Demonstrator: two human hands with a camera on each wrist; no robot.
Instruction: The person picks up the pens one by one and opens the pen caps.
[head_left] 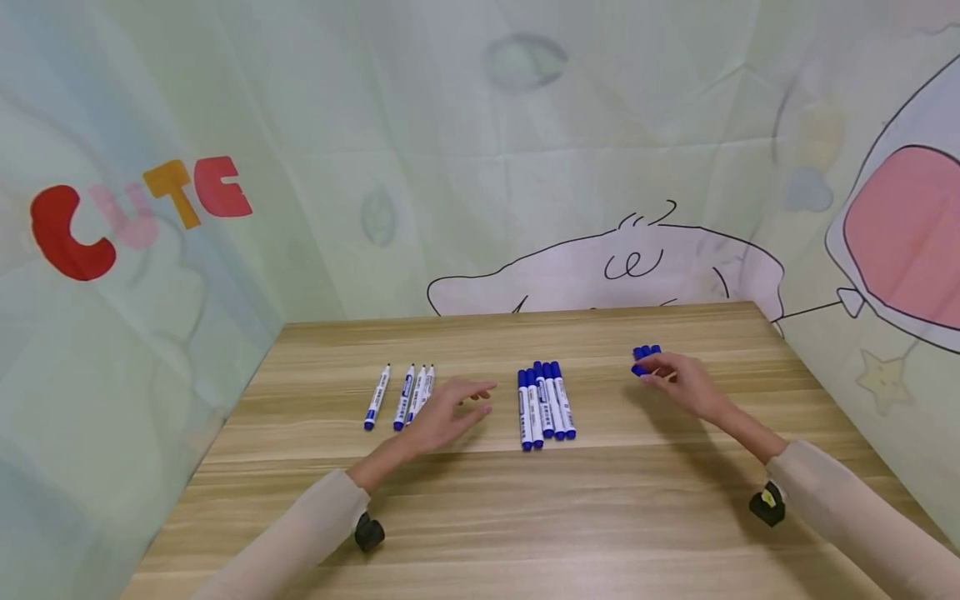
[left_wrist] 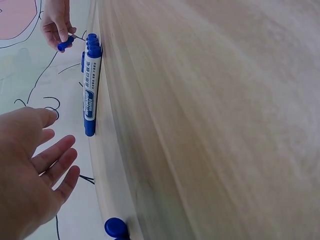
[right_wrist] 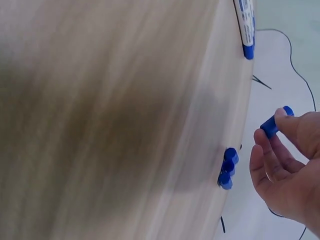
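Note:
My right hand (head_left: 690,387) pinches a blue marker cap (right_wrist: 270,127) between thumb and fingertips, raised above the table. Right by it, three blue caps (right_wrist: 227,167) stand side by side on the wood. My left hand (head_left: 450,414) hovers palm inward with its fingers spread and nothing in them. Partly behind that hand lie several uncapped whiteboard markers (head_left: 406,398), white with blue ends and dark tips pointing away. Between the hands is a row of capped blue-and-white markers (head_left: 546,402), two of them set slightly nearer to me.
The wood-grain table (head_left: 480,517) ends at the back against a printed fabric backdrop (head_left: 420,150) with cartoon shapes. One uncapped marker (head_left: 377,398) lies a little apart at the left. Small black devices sit on both wrists.

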